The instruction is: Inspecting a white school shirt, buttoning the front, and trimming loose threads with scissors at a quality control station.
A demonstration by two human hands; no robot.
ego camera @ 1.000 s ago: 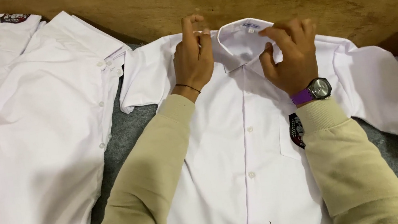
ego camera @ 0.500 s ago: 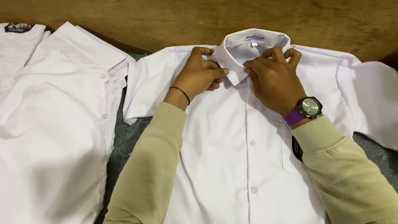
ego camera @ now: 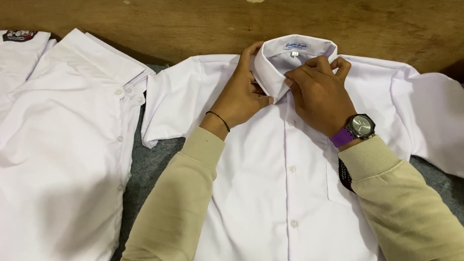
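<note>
Head view, white shirt (ego camera: pixel 288 200) flat on grey tabletop (ego camera: pixel 148 164), left hand (ego camera: pixel 240 97) pinching collar (ego camera: pixel 288 61), right hand (ego camera: pixel 316 93) pinching collar front beside it, second shirt (ego camera: pixel 42 171) left of white shirt, wooden board (ego camera: pixel 384 23) behind collar

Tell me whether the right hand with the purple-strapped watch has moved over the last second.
Yes. The right hand has come down and inward from the white shirt's collar edge to its front.

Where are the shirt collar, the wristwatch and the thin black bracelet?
shirt collar (ego camera: pixel 272 75), head view, left collar flap.
wristwatch (ego camera: pixel 361 126), head view, its dial.
thin black bracelet (ego camera: pixel 219 120), head view, cord across the wrist.
</note>
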